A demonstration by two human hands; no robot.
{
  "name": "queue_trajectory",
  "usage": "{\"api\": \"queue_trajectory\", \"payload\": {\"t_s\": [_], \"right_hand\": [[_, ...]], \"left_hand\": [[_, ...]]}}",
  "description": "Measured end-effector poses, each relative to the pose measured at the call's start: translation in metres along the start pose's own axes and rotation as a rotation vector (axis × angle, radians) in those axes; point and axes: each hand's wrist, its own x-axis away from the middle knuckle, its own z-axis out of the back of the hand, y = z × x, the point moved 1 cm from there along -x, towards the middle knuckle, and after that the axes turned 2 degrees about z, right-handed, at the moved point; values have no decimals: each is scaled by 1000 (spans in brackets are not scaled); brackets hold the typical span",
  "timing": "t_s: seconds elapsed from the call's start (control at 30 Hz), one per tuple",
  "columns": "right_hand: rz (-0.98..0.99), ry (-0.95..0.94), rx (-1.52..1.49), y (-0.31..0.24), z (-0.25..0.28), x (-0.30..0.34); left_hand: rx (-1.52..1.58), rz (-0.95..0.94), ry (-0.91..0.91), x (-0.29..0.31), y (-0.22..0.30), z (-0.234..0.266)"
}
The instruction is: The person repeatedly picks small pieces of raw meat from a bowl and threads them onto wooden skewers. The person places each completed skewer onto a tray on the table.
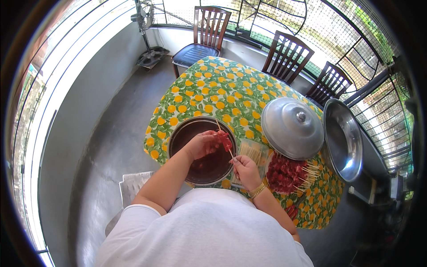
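Over a round metal pot (171, 153) with dark red marinade inside, my left hand (203, 145) grips pieces of raw red meat (225, 140) threaded on a bamboo skewer. The skewer's tip pokes out above the meat. My right hand (246, 171), with a gold bracelet at the wrist, pinches the lower end of the same skewer (231, 154). To the right of the pot lies a clear plastic container (266, 151) of bare bamboo skewers. Past it, a plate holds a heap of skewered raw meat (284, 172), stick ends pointing right.
A domed metal lid (291, 124) rests on the table behind the heaped meat. Beside it leans a large metal basin (343, 138). The tablecloth (213, 84) has a lemon print. Wooden chairs (288, 55) stand along the far side, and a stand fan (144, 26) is in the corner.
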Motion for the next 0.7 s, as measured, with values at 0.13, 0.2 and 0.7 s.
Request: {"api": "queue_trajectory", "payload": {"t_s": [0.13,0.2,0.7], "right_hand": [[36,-36,32,1,-2,-1],[17,-25,63,2,-3,-1],[298,-6,409,0,-5,7]], "left_hand": [[-156,-48,162,3,8,-7],[-244,-66,228,3,10,-8],[-582,-257,276,8,45,-8]]}}
